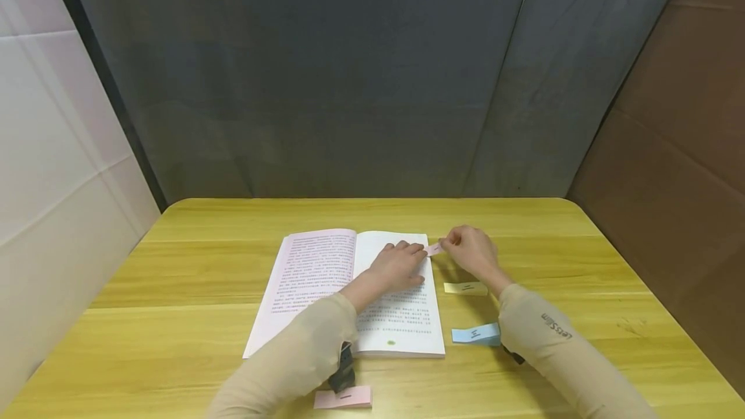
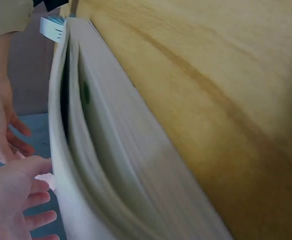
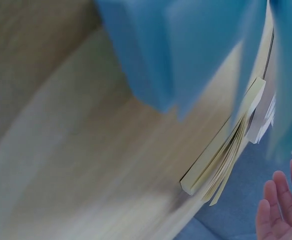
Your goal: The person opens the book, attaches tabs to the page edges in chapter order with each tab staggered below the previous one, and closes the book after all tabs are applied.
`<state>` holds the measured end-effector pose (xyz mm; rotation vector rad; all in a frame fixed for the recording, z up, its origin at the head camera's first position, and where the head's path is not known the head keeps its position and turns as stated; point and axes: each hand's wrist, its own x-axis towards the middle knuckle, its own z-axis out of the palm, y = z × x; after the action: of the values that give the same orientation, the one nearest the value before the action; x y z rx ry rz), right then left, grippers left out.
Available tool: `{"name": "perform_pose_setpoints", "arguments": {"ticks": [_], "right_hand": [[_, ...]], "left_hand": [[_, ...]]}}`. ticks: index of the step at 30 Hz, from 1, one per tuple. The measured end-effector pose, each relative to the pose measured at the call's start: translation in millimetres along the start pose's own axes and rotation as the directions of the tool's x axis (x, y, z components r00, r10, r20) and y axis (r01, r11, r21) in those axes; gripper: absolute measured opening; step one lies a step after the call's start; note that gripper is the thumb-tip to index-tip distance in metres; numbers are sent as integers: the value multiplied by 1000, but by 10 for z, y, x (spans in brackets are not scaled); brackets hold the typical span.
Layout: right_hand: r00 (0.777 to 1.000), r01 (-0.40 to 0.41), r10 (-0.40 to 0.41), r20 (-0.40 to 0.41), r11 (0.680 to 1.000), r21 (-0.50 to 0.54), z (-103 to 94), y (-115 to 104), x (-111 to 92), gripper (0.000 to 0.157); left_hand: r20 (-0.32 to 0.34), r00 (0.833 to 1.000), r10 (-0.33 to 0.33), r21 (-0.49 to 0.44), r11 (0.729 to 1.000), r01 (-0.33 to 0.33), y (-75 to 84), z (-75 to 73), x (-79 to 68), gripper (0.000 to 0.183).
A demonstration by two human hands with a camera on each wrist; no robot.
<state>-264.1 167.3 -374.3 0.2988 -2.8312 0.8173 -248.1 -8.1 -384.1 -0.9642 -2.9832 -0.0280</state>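
An open book (image 1: 401, 319) lies on the table, its left page pinkish and its right page white. My left hand (image 1: 396, 268) rests on the upper part of the right page, fingers extended toward the outer edge. Just past that edge, my right hand (image 1: 473, 254) pinches a small pink sticky note (image 1: 434, 249) bearing a dark stroke. The note reaches to the page edge beside the left fingertips. In the left wrist view, the left hand (image 2: 13, 200) overlaps the book's edge, and the right hand (image 2: 0, 117) is close by.
To the right of the book lie a yellow sticky note pad (image 1: 460, 288) and a blue sticky note pad (image 1: 474, 334), both with dark strokes. A pink sticky note pad (image 1: 343, 397) lies near the front, by the left forearm. The wooden table (image 1: 174, 315) backs onto a grey partition (image 1: 326, 83).
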Motion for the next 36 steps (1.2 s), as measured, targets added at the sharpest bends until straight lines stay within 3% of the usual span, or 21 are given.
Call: {"name": "perform_pose_setpoints", "arguments": {"ticks": [7,16,32,36], "right_hand": [[1000,-13,14,28,1000,-16,15,29,-6,18],[997,-45,47,53,998,-42,32,117,5,18],[996,-48,54,70,995,-83,1,228,-14,22],[997,-41,47,66,995,-92,7,233,-17,21]], "left_hand": [[57,998,-38,31,999,36,7,106,76,48],[107,992,-65,55,997,59,27,120,115,46],[32,999,-32,53,998,31,15,66,105,36],[48,998,-39,54,998,37,15,101,115,39]]}}
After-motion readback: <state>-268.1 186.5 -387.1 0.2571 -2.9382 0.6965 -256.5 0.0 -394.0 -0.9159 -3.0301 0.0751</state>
